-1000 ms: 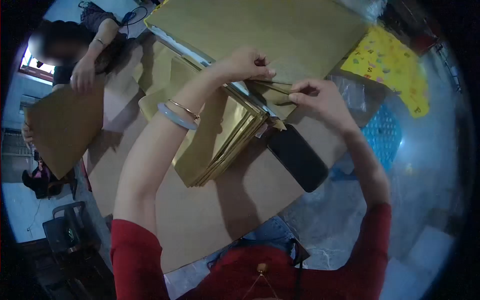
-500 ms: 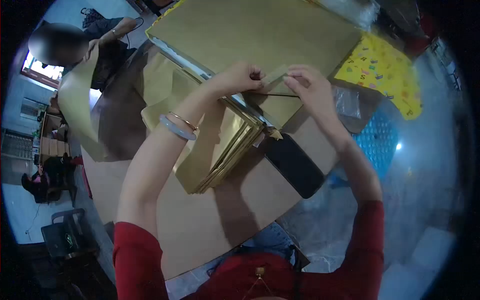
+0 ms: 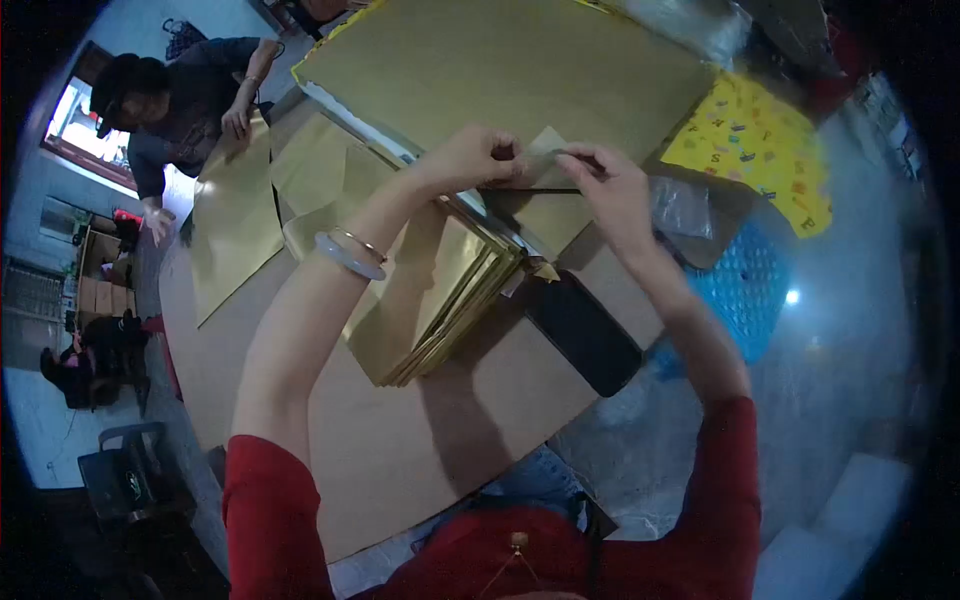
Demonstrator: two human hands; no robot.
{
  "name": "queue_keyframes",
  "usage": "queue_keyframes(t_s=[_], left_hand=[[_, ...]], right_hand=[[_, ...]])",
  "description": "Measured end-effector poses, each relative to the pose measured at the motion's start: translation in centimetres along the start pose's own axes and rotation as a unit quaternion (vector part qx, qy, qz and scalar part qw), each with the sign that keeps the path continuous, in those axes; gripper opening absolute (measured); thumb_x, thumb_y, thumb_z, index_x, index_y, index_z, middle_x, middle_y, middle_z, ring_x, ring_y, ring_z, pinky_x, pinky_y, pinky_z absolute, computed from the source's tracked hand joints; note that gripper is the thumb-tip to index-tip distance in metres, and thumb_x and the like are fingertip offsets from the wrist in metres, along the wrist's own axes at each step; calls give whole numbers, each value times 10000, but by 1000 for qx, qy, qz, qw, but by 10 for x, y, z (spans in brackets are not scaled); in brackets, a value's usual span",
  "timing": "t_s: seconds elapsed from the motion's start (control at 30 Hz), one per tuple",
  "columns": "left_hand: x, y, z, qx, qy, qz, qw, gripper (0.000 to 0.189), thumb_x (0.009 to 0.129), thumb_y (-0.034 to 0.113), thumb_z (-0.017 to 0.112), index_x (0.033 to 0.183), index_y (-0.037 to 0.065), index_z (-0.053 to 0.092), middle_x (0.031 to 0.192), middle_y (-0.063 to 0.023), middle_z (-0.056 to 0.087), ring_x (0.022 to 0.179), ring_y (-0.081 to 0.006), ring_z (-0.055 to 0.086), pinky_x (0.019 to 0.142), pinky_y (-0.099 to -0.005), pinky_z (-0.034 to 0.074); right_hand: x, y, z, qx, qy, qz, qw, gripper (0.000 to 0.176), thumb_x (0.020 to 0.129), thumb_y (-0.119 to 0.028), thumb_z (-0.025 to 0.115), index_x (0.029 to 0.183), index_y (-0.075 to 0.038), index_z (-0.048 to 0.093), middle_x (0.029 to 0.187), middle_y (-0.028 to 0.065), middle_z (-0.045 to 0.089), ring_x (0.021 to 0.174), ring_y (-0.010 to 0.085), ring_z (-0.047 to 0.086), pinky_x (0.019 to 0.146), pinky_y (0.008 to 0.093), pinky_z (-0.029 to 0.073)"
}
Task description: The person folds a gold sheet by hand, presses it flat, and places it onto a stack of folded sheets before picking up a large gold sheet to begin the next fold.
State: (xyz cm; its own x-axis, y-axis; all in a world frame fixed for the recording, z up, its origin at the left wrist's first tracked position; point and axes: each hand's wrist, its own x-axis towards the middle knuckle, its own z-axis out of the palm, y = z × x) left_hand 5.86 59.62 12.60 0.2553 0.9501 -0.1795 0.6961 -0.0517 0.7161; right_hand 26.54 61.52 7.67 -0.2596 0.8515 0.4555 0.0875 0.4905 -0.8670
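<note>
Above the table, my left hand point(image 3: 478, 160) and my right hand point(image 3: 612, 185) pinch a small pale slip point(image 3: 545, 145) from either side; whether it is paper or film is not clear. The fingers of both hands are closed on it. Below my left forearm lies a stack of folded gold paper point(image 3: 425, 310), its layered edges facing right. A thin dark strip point(image 3: 540, 190) runs just under my hands. To the right of the stack rests a black smartphone point(image 3: 585, 330) with a dark screen.
A large stack of flat gold-brown sheets point(image 3: 510, 70) covers the far side of the table point(image 3: 400, 470). Yellow printed plastic point(image 3: 750, 150), a clear bag point(image 3: 683, 205) and blue bubble wrap point(image 3: 740, 290) lie at right. At upper left a co-worker point(image 3: 190, 110) handles a gold sheet point(image 3: 235, 220).
The slip between my hands is now tilted and shows more of its face; my right hand shifted slightly left. The co-worker's gold sheet went from curled up to lying flat on the table.
</note>
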Motion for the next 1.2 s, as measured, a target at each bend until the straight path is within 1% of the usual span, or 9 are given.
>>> queue_keyframes(t_s=[0.1,0.27,0.4,0.47,0.53,0.87,0.97,1.07,1.2], left_hand=[[-5,14,-6,-35,-16,-54,998,400,873,370,641,1014,-5,634,868,-18,643,789,-108,562,710,-271,463],[-11,27,2,-104,-2,-14,994,398,837,230,694,1170,32,603,1122,-76,613,999,-144,577,861,-279,465],[1,23,8,-124,52,236,962,323,881,104,613,1195,30,597,1161,-21,627,1001,-130,577,861,-265,463],[0,27,0,-142,127,50,980,288,897,90,580,1175,20,612,1115,-28,651,964,-119,590,859,-258,465],[-3,46,-8,-197,189,27,962,272,903,67,548,1157,-1,618,1041,-26,666,929,-103,596,847,-242,463],[-13,97,-157,92,453,313,829,303,877,17,531,1168,18,615,991,-12,662,917,-78,583,834,-213,442],[-58,127,-212,144,534,313,772,299,879,27,534,1166,18,615,991,-14,662,916,-81,584,830,-214,445],[-121,163,-254,190,591,303,723,295,880,37,538,1164,17,615,991,-17,662,914,-84,586,826,-215,448],[-222,202,-276,239,645,279,671,290,882,50,542,1161,17,616,991,-20,661,912,-87,589,821,-216,452]], right_hand=[[1,2,-4,-1,9,-14,1000,200,837,-135,663,986,-4,646,887,126,653,790,203,645,702,301,507],[5,-21,-1,50,50,-90,993,219,826,-120,667,1029,-42,636,909,126,656,832,242,645,719,325,512],[4,-27,-12,-146,97,-262,949,385,806,-151,686,1173,-124,570,1090,78,600,983,234,557,850,364,417],[-1,-21,-17,-189,129,-301,926,444,803,-145,680,1222,-159,532,1169,62,553,1036,254,528,882,377,384],[-13,-15,-23,-180,153,-336,912,448,812,-124,665,1234,-159,521,1184,71,535,1032,276,521,871,382,383],[-13,38,-43,-285,-206,-108,930,476,936,-273,504,1342,-44,410,1366,175,428,1243,344,415,1023,437,347],[15,24,-48,-162,-125,11,979,567,942,-314,500,1358,35,336,1340,268,410,1256,390,390,1048,438,331],[81,59,-80,-273,46,-154,948,640,926,-348,535,1388,13,279,1353,263,398,1283,373,365,1064,448,315],[162,-16,-129,-3,164,-84,983,947,818,-280,717,1455,-14,69,1489,194,185,1267,310,394,987,385,406]])
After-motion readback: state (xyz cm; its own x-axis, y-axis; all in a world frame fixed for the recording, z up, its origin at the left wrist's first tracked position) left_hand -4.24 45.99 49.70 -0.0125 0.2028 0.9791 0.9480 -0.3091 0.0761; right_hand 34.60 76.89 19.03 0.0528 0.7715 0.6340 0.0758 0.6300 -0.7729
